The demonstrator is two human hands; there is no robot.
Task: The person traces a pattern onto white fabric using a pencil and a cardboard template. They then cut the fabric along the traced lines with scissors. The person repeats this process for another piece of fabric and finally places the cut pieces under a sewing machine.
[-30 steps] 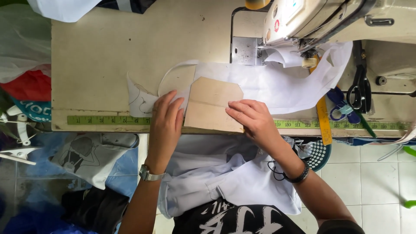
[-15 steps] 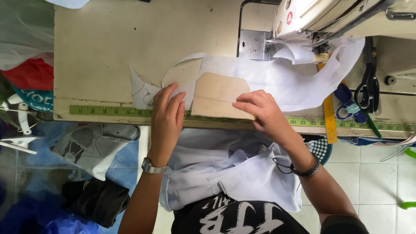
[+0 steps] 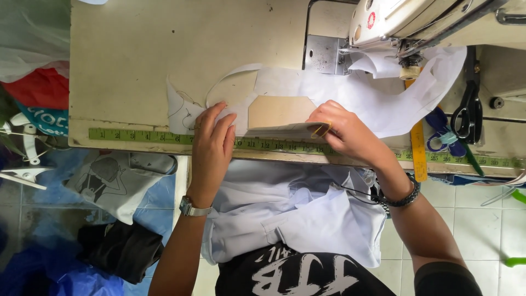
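Both my hands work white fabric (image 3: pixel 339 90) around a tan card template (image 3: pixel 280 112) at the worktop's (image 3: pixel 142 49) near edge: left hand (image 3: pixel 211 145) spread flat, right hand (image 3: pixel 345 131) pinching the folded edge. Next comes, I judge, a firm even crease.

Person is wearing a black top with big white lettering across the chest, sleeves ending short of the bare forearms, the left hand (image 3: pixel 211 143) carrying a silver metal-band wristwatch and the right hand (image 3: pixel 346 133) a dark beaded bracelet at the wrist
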